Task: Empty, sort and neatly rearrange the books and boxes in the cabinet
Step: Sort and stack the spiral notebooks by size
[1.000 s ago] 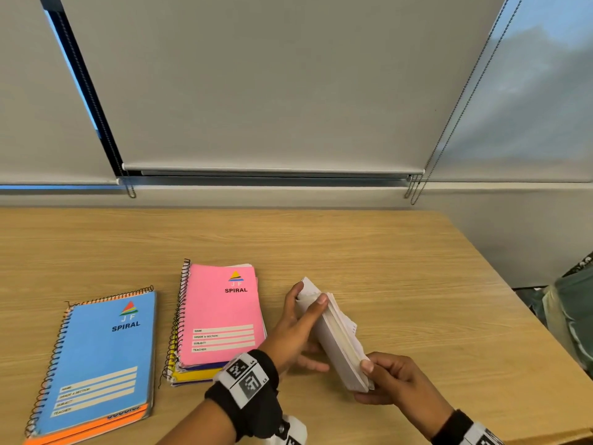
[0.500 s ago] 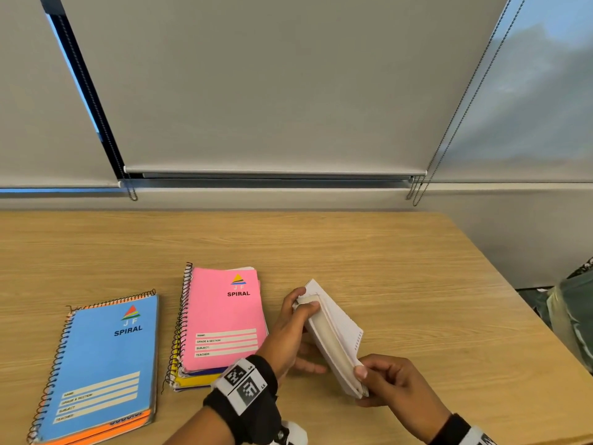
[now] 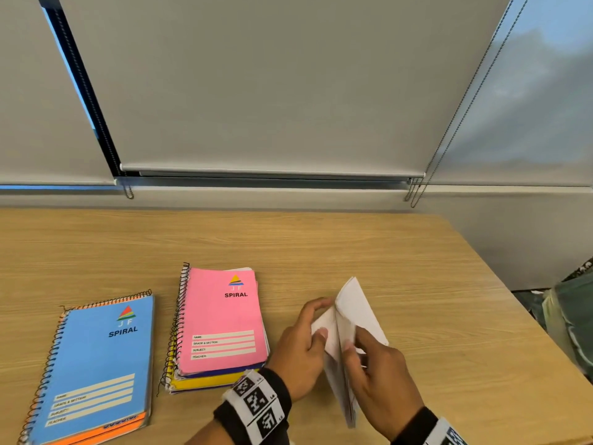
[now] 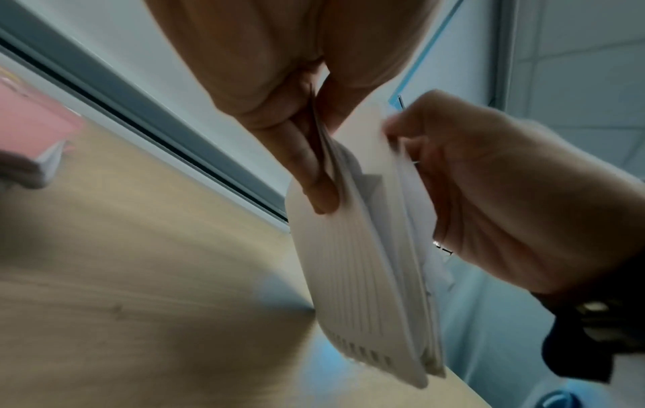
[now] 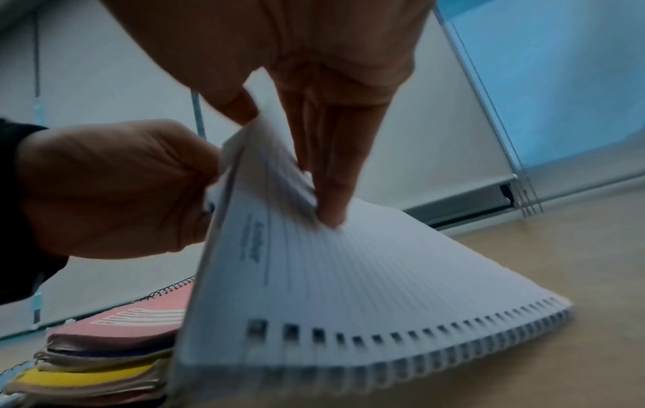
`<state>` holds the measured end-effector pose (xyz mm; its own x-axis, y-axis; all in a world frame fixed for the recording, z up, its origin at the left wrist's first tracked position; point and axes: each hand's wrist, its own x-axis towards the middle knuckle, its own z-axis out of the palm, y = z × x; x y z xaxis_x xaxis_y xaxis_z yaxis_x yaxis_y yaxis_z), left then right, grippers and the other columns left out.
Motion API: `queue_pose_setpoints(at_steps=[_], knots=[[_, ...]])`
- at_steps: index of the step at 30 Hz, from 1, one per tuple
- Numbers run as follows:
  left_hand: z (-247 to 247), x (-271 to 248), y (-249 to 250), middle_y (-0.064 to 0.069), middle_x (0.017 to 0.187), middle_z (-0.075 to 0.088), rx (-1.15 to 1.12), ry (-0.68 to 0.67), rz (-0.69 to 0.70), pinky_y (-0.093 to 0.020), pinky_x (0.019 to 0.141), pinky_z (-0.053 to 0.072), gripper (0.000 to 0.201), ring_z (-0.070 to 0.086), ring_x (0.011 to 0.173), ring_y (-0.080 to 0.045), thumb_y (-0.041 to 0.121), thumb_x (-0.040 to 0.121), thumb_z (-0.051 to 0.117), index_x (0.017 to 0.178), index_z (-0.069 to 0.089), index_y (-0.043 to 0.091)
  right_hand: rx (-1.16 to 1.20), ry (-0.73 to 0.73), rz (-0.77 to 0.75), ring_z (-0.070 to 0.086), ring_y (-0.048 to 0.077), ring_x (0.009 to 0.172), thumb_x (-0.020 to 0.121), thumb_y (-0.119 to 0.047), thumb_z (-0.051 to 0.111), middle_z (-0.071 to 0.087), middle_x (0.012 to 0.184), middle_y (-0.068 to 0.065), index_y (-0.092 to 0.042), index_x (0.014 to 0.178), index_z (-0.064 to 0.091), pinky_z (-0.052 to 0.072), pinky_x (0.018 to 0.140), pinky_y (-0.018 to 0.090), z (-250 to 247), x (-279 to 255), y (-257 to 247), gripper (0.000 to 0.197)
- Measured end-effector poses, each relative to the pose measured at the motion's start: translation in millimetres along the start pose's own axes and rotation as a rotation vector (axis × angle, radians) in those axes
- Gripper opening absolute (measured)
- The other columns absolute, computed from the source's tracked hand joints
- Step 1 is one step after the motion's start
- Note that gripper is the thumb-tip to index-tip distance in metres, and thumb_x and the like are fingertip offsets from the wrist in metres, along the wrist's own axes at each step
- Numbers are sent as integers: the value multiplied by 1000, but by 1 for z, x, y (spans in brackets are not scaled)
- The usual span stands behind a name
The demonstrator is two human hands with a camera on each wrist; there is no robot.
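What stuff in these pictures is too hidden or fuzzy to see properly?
- White punched paper pad: writing blurred in right wrist view.
- Stack under pink spiral notebook: covers hidden, head view.
- Blue spiral notebook: corner cut off by the edge.
- Left hand, right hand: fingertips hidden behind pages.

Both hands met near the worktop's front right corner. The left hand [image 3: 300, 351] pinched the white pad [image 3: 353, 319] between thumb and curled fingers; the right hand [image 3: 382, 377], thumb forward, gripped its sheets. Banded cuffs wrapped both wrists.

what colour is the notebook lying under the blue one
Orange; its edge shows beneath the blue spiral notebook, clearest in the head view.
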<state>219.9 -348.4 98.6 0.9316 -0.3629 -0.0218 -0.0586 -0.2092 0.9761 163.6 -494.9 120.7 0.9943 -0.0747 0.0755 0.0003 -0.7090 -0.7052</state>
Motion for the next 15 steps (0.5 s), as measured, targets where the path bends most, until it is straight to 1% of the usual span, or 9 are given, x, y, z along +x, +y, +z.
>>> queue_pose_setpoints(at_steps=[1,2,4,5,8,9,10,12,15], knots=[[0,-1,0,10,91,69,-3,7,3,-29,73,52,39,62,71,-10,17,99,43,119,45,50,9,62,-3,58,-4,60,96,-32,50,62,68,-24,-28,83,58,38,55,7,-1,-1,1,16],[0,-2,-1,6,77,65,-6,16,2,-28,63,46,34,53,58,-12,17,99,43,115,47,46,14,124,-6,51,3,52,97,-22,51,58,61,-15,-23,75,55,32,49,11,0,-1,5,22],[1,-2,-5,6,56,50,18,33,-44,-27,54,35,28,38,48,-11,15,98,44,102,55,40,42,142,12,42,8,46,96,-18,53,51,54,-5,-17,70,51,27,46,15,0,-4,10,26],[1,-2,-5,7,53,47,13,37,-91,-27,53,38,27,39,48,-11,15,97,45,97,59,37,38,121,5,39,8,45,95,-20,53,47,52,-6,-17,68,49,26,46,16,2,-4,13,27],[2,-2,-3,-5,70,60,-117,13,-238,-41,69,60,20,62,66,-24,19,94,51,91,69,27,44,63,-36,36,6,46,96,-26,54,42,50,-8,-20,66,45,26,47,18,10,-5,25,32],[1,-3,-2,-10,79,65,-150,2,-273,-45,72,60,17,67,75,-28,29,91,55,90,71,24,64,49,-38,36,6,48,96,-26,55,41,51,-8,-21,65,46,27,48,19,12,-5,28,33],[0,-3,-4,-11,85,69,-162,1,-286,-45,73,61,24,70,82,-29,43,85,60,89,72,22,88,31,-41,36,5,49,96,-26,55,41,52,-8,-23,64,46,28,49,20,13,-5,32,34],[-3,-2,-8,-5,86,71,-169,4,-306,-42,72,61,41,71,82,-22,59,76,65,87,72,21,140,-8,-28,38,4,52,97,-28,55,43,54,-8,-27,64,49,32,52,21,17,-6,38,33],[-8,1,-11,-4,85,72,-211,-17,-358,-42,77,60,32,70,81,-20,44,88,65,90,72,12,176,-29,-4,42,4,56,95,-39,52,47,57,-2,-28,67,53,40,54,28,22,-6,42,30]])
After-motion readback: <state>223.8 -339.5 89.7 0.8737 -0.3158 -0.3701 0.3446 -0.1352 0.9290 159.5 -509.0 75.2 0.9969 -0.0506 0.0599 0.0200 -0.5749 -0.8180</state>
